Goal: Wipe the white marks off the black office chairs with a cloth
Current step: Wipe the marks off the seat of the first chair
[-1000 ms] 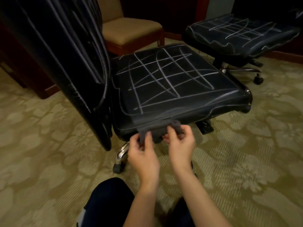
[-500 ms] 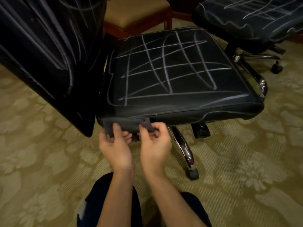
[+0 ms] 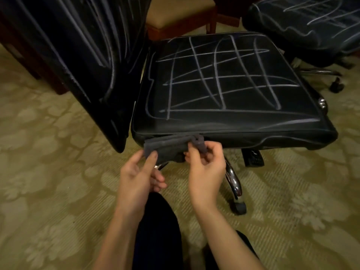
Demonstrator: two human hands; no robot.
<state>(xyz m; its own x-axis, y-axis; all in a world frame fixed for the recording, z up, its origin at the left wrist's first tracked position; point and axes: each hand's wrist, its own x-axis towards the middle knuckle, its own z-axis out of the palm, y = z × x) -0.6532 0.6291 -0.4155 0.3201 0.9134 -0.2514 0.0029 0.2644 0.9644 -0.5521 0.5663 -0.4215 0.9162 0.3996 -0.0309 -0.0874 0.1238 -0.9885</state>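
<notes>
We pinch the grey cloth (image 3: 167, 146) with our left hand (image 3: 139, 172) and right hand (image 3: 206, 162), folding it at the near edge of the marked seat (image 3: 224, 84). No wiping has begun; next, 1 hand must press the cloth onto the white marks (image 3: 220, 78).

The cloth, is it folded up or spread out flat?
Folded. The grey cloth is a doubled-over strip, pinched by the left hand and right hand.

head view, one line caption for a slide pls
Both hands, left hand and right hand, hold a dark grey cloth at the chalk-marked black leather chair seat.
</notes>
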